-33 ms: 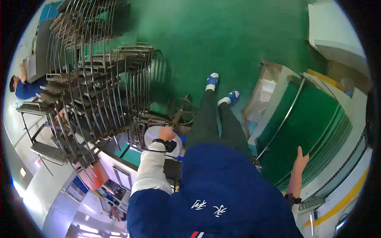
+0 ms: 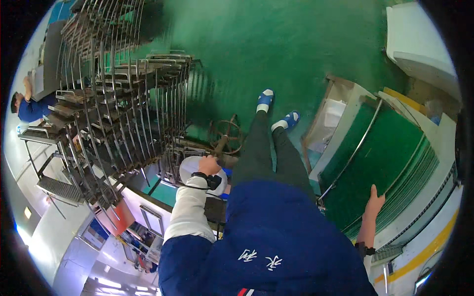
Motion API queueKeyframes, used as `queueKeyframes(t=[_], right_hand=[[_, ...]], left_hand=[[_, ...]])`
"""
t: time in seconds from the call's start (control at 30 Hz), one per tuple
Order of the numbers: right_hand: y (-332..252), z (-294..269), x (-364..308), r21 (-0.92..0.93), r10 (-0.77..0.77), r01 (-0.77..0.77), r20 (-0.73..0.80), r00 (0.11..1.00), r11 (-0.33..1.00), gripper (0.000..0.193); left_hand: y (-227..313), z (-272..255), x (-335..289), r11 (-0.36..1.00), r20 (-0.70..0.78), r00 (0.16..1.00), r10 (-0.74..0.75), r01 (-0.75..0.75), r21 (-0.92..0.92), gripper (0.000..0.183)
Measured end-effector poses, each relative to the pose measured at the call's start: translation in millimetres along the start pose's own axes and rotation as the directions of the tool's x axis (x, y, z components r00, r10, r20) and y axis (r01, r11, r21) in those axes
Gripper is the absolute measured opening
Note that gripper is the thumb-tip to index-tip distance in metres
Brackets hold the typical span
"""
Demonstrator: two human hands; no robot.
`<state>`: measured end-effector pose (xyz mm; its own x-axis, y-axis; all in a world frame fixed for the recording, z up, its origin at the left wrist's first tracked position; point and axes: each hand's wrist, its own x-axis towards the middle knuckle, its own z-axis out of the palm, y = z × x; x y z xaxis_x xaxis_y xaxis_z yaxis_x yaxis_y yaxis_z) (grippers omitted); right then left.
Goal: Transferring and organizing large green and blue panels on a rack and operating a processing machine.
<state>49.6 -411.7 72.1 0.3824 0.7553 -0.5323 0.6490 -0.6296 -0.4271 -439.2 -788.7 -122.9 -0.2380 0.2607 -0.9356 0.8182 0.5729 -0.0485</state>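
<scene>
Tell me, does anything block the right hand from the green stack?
Nothing visible stands between the right hand and the green stack; whether they touch is unclear. A metal rod crosses the stack, ahead and left of the hand.

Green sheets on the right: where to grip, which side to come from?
Probably the layered right-hand edge of the green sheets, coming from picture right, near the right hand: sheet edges show there, while a metal bar crosses the left part.
</scene>
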Motion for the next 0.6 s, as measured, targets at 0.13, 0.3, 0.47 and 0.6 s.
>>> queueKeyframes(t=[0.13,0.3,0.47,0.6], right_hand=[[13,-4,9,0.017,-0.032,0.033,-0.046,0.998,0.999,0.046],[7,0,5,-0.028,0.031,-0.035,-0.140,0.990,0.999,0.042],[2,1,5,-0.055,0.075,-0.088,-0.207,0.975,0.995,0.056],[-7,1,-4,0.033,0.125,-0.122,-0.103,0.987,0.992,0.052]], left_hand=[[-2,19,23,0.994,0.122,0.990,0.077,-0.085,0.063,0.045],[9,26,43,0.979,0.390,0.917,0.087,-0.151,0.135,0.034],[10,49,52,0.982,0.320,0.940,0.119,-0.160,0.105,0.022],[6,46,57,0.977,0.384,0.914,0.130,-0.185,0.110,0.021]])
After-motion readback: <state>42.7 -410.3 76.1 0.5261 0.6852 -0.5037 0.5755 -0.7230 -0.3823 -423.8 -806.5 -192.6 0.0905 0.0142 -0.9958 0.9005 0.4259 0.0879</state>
